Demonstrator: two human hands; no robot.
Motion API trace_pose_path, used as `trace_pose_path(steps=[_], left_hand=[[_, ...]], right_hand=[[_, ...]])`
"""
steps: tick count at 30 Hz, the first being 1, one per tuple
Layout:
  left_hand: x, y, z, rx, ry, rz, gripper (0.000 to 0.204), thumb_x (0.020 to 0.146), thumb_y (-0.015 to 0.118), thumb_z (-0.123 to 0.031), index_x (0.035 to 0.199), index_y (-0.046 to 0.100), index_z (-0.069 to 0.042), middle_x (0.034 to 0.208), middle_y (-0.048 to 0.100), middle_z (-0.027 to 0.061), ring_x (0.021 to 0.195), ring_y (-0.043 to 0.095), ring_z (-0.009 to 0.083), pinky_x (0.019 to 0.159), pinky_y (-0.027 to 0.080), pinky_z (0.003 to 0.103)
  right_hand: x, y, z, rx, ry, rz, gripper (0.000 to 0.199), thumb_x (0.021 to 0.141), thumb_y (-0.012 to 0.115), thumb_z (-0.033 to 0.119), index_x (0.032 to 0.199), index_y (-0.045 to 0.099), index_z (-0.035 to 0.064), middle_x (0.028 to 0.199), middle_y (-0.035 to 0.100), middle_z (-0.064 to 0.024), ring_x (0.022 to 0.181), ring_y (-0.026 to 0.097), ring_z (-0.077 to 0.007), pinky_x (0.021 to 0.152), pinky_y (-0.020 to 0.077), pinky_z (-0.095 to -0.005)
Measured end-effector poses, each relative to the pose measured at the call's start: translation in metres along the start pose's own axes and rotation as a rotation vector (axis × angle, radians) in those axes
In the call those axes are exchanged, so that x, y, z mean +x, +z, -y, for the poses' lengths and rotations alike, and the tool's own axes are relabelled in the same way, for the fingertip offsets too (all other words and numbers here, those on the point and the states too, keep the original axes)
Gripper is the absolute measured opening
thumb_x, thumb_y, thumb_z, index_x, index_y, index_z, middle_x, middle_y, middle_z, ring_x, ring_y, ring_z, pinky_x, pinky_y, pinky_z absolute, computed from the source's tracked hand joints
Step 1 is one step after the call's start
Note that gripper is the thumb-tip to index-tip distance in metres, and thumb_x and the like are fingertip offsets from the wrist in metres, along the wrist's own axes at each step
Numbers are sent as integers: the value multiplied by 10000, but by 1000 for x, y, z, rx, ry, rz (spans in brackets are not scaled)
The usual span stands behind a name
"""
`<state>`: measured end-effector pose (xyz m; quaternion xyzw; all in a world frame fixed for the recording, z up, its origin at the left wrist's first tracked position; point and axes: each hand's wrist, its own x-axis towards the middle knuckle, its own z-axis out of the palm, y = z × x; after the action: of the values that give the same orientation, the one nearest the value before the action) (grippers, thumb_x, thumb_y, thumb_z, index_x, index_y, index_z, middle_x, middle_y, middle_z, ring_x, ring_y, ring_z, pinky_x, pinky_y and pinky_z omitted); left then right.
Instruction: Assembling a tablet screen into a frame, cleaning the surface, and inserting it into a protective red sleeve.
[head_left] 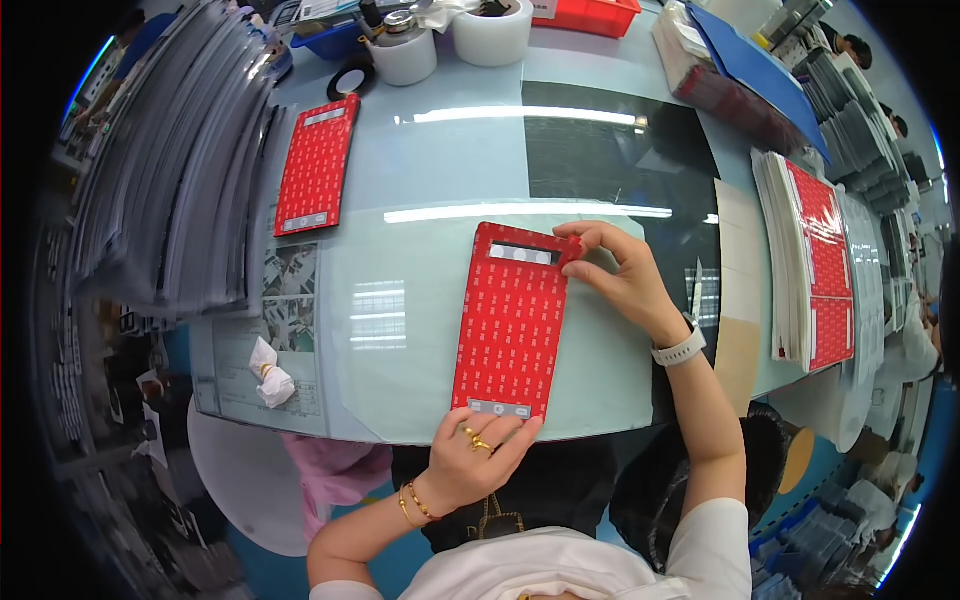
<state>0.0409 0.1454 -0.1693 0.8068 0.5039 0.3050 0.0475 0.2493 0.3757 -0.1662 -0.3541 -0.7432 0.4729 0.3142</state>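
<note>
A flat, rectangular red-printed panel (510,330) lies tilted slightly on the glass-topped table in front of me. A dark slot with pale round marks runs along its far end, and a grey strip along its near end. My right hand (610,268) pinches the panel's far right corner, where a small red bit sticks up between thumb and fingers; whether that is loose film, I cannot tell. My left hand (480,455) grips the near edge, its fingertips over the grey strip. Farther left lies a similar red panel (315,168), touched by neither hand.
Tall stacks of clear sheets (185,160) crowd the left. At right are a pale knife (698,290) and a stack with red-printed panels (822,260). Tape rolls (493,38), a red bin (590,15) and a blue folder (755,65) stand behind. Crumpled white paper (270,375) lies near left.
</note>
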Motion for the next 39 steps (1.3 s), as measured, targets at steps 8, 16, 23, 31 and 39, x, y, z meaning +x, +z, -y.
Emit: trace_pose_path(steps=[8, 16, 23, 31, 39], left_hand=[[12, 13, -5, 40, -28, 79, 459, 781, 827, -149, 1236, 765, -169, 914, 550, -29, 802, 547, 153, 765, 386, 346], [12, 17, -3, 79, -72, 42, 439, 807, 828, -237, 1243, 777, -234, 1024, 516, -5, 942, 500, 179, 850, 350, 365], [18, 15, -3, 83, -96, 52, 427, 814, 825, -262, 1238, 780, -232, 1067, 520, 7, 998, 488, 203, 887, 336, 376], [18, 13, -3, 113, -126, 109, 430, 816, 812, -290, 1243, 776, -256, 1312, 569, 39, 1202, 476, 237, 992, 308, 397], [23, 14, -3, 114, -150, 163, 465, 807, 804, -303, 1270, 758, -296, 1564, 465, 102, 1387, 381, 283, 1049, 230, 422]], right_hand=[[-1, 1, -4, 6, -21, -18, 181, 869, 767, 0, 920, 594, 10, 1289, 723, -115, 1142, 677, -211, 1061, 499, -375], [-1, 1, -9, 1, -49, -30, 189, 865, 796, 35, 957, 635, -1, 1273, 723, -108, 1065, 692, -213, 954, 530, -346], [-1, 0, -4, -9, -48, -7, 217, 841, 797, -2, 904, 590, 24, 1293, 713, -108, 1141, 677, -215, 1020, 520, -363], [-1, 0, -4, -60, -48, 2, 241, 819, 815, -6, 906, 594, 30, 1299, 702, -114, 1154, 675, -228, 1008, 527, -360], [-1, 1, -7, -43, -38, -2, 246, 816, 817, -13, 943, 610, 26, 1296, 700, -112, 1129, 679, -219, 993, 532, -356]])
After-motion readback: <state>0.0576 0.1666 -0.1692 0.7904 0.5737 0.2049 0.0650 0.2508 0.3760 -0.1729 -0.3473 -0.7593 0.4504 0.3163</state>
